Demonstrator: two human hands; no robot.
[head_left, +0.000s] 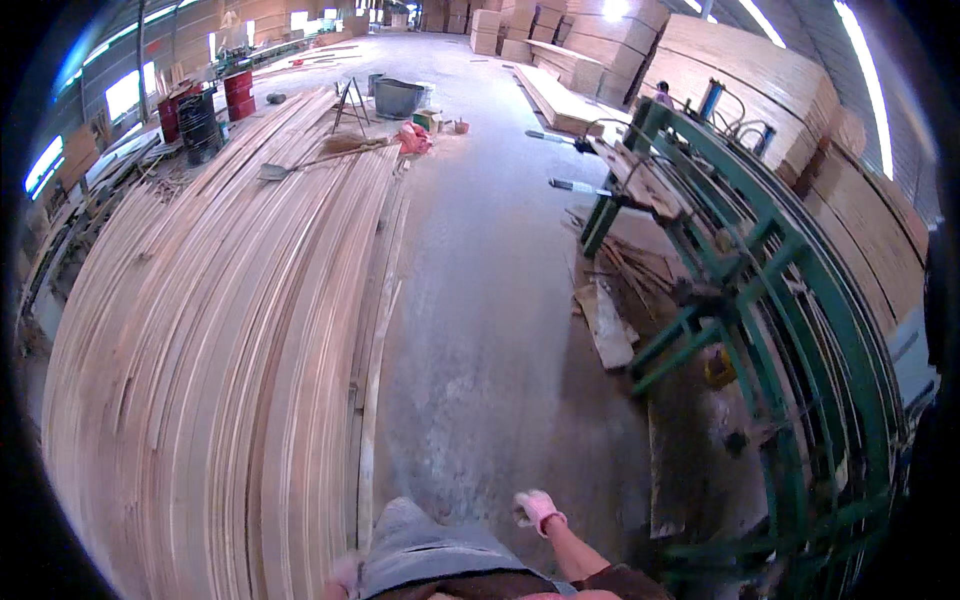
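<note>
My right hand [538,509], in a pale pink and white work glove, hangs in front of my body over the concrete floor. Its fingers curl inward, and nothing shows in them. At the lower edge, my left hand [345,574] is partly visible, also gloved and blurred beside my grey trouser leg; its fingers cannot be made out. Nearest to the left hand lies a wide stack of long, thin wood strips [215,370]. To the right of my right hand stands a green metal machine frame [770,270], apart from it.
A concrete aisle [470,300] runs ahead. On the strips rest a shovel [275,171] and a broom [350,143]. Beyond stand a grey tub [398,98] and a red drum [239,95]. Metal arms [580,187] jut from the frame; wood scraps [605,320] lie beneath. Tall board stacks [740,75] line the right.
</note>
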